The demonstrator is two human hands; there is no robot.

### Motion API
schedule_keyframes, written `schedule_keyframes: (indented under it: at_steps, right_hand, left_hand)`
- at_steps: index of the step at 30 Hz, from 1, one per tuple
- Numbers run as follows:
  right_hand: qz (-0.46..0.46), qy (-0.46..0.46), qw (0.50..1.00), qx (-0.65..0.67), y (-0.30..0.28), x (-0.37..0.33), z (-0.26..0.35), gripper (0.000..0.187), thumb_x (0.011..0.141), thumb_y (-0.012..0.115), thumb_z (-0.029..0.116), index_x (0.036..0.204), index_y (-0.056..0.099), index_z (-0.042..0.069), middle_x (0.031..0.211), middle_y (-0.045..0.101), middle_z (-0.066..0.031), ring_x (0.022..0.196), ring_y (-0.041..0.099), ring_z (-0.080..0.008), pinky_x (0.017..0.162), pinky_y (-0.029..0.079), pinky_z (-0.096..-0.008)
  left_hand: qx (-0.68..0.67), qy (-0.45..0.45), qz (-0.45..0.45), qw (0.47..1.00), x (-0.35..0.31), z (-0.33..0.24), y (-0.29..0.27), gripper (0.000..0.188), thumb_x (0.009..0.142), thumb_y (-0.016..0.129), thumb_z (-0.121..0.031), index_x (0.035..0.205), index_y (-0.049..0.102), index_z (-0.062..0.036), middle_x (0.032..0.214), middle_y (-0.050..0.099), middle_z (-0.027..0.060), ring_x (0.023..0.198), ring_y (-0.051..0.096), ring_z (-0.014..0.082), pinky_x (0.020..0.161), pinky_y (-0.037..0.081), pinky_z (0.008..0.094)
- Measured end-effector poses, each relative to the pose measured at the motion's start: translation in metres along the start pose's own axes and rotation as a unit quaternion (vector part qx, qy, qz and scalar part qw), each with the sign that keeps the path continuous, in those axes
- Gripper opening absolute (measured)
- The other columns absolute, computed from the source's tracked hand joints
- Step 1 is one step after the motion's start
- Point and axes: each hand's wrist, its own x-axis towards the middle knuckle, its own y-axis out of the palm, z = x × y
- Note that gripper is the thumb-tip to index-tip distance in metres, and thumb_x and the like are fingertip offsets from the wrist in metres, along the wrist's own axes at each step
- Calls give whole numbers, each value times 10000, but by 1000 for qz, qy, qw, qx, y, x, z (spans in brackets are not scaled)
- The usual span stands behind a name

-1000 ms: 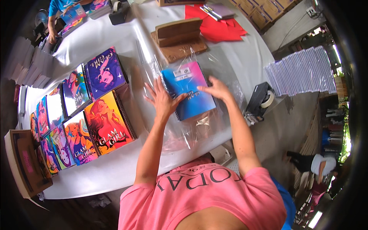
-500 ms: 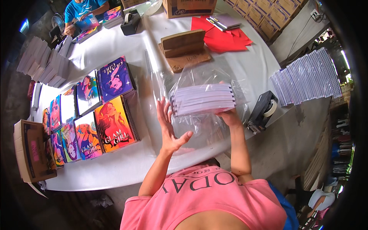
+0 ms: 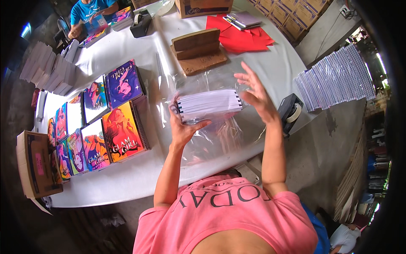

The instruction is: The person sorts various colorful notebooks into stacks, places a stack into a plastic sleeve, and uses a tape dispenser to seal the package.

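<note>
A stack of white-edged spiral notebooks [image 3: 210, 103] lies on its side inside a clear plastic bag [image 3: 218, 137] in front of me. My left hand [image 3: 182, 125] grips the stack's left end through the film, thumb along the near side and fingers behind. My right hand [image 3: 257, 95] is raised just off the right end, fingers spread and holding nothing. The film wrinkles toward me and spreads over the white tabletop. Right of that hand, a black tape dispenser [image 3: 291, 111] stands near the table edge.
Colourful spiral notebooks [image 3: 122, 131] stand in piles to the left, beside an open carton [image 3: 37, 163]. Beyond the bag are a wooden stand [image 3: 198, 53] and red sheets [image 3: 241, 38]. Wrapped notebooks [image 3: 336, 80] are stacked at right. A co-worker [image 3: 91, 15] handles notebooks at the far left.
My right hand has let go of the stack's right end and lifted away, opening. My left hand, open before, has closed on the left end. The bagged stack has shifted slightly left.
</note>
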Motion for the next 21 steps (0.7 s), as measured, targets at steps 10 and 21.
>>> schedule_keyframes:
  at_steps: [10, 21]
  right_hand:
    - [-190, -195, 951, 147, -34, 13, 10, 630, 957, 338, 489, 1404, 300, 46, 1378, 418, -134, 1248, 403, -198, 1035, 287, -381]
    - [7, -44, 965, 260, 59, -13, -40, 1050, 756, 233, 817, 1447, 177, 29, 1501, 186, -160, 1391, 152, -262, 1111, 118, -391]
  left_hand:
    - [-159, -24, 14, 987, 1, 9, -6, 1324, 413, 931, -276, 1429, 116, -36, 1306, 388, 154, 1167, 470, 254, 985, 417, 379]
    - [-211, -55, 33, 975, -10, -46, -11, 1407, 436, 908, -419, 1442, 4, -30, 1416, 237, 197, 1263, 369, 319, 1018, 373, 431]
